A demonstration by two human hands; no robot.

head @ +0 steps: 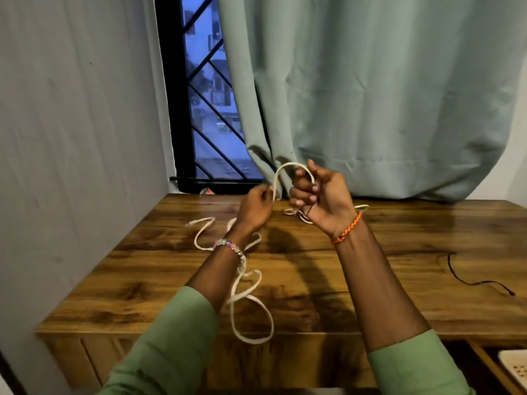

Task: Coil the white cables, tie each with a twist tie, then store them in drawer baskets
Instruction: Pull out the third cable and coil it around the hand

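On the wooden table (399,252) a long white cable (251,317) lies in loose bends, and its upper part rises in an arch between the two hands, in front of the curtain (370,95). The right hand (322,198) has its fingers curled around the first loops, while the left hand (256,206) pinches the cable just beside it. To coil well, I think each new loop should match the first in size and the slack should feed without twisting; no twist tie is visible.

Both hands (288,201) raised over wooden table (399,280), white cable (285,170) arched between them
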